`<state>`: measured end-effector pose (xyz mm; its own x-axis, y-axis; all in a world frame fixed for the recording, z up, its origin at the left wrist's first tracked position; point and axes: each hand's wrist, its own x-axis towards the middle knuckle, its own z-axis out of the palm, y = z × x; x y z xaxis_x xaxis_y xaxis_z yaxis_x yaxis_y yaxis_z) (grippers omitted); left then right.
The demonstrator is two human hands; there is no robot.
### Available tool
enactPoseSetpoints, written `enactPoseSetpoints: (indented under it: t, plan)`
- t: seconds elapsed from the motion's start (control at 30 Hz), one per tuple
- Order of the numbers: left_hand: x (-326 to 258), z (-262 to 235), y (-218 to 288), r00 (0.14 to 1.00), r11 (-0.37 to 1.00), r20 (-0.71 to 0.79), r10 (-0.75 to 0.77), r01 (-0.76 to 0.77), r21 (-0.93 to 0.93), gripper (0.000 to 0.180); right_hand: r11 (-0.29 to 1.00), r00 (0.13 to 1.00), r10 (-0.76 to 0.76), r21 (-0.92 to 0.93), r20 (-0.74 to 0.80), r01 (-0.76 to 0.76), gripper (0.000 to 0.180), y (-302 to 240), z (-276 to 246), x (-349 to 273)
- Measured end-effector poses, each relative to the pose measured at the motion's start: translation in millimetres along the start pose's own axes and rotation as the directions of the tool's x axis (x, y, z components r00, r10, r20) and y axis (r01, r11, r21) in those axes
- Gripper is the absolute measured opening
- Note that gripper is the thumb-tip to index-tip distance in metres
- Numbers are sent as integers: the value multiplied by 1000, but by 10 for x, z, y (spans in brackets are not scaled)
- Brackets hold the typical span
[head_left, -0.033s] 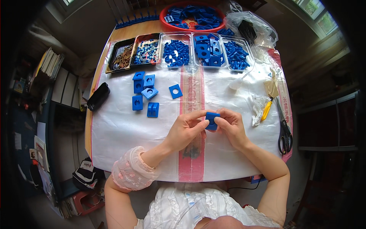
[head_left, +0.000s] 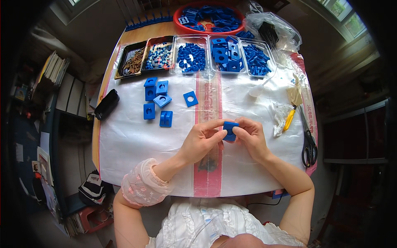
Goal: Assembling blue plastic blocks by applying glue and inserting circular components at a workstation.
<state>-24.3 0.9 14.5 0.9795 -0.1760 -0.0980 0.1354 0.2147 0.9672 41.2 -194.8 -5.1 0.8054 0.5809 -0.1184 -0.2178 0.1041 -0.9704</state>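
A small blue plastic block (head_left: 230, 126) is held just above the table, over the pink stripe of the sheet. My left hand (head_left: 205, 137) grips its left side, the thumb pressed on its face. On the other side my right hand (head_left: 251, 138) pinches it between thumb and fingers. My fingers hide part of the block. To the left lies a loose flat blue plate with a round hole (head_left: 190, 99). Beyond it is a cluster of blue square pieces with holes (head_left: 162, 87), and a blue piece with a raised part (head_left: 166, 119) sits nearest me.
Along the back stand trays of screws (head_left: 134, 62), nuts (head_left: 159, 53) and blue parts (head_left: 191, 58). Behind them is a red basin (head_left: 182, 28) of blue pieces. Scissors (head_left: 309, 151) and a yellow-handled tool (head_left: 289, 120) lie right; a black case (head_left: 107, 105) lies left.
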Motion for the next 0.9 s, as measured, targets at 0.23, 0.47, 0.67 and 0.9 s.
enactPoseSetpoints:
  t: [0.23, 0.47, 0.67, 0.9]
  plan:
    - [0, -7, -17, 1000, 1000, 1, 2, -2, -29, 34, 1000, 1000, 1, 12, 6, -1, 15, -16, 13, 3]
    - [-4, 0, 25, 1000, 999, -1, -30, 30, -21, 33, 1000, 1000, 0, 14, 14, 0, 15, -19, 7, 2]
    - [5, 4, -7, 1000, 1000, -8, -8, 8, -26, 32, 1000, 1000, -15, 0, 20, 15, 15, -11, -6, 4]
    - [7, 27, -55, 999, 999, -1, 33, -33, -40, 35, 1000, 1000, -7, -8, 29, 7, 14, -13, 1, 4]
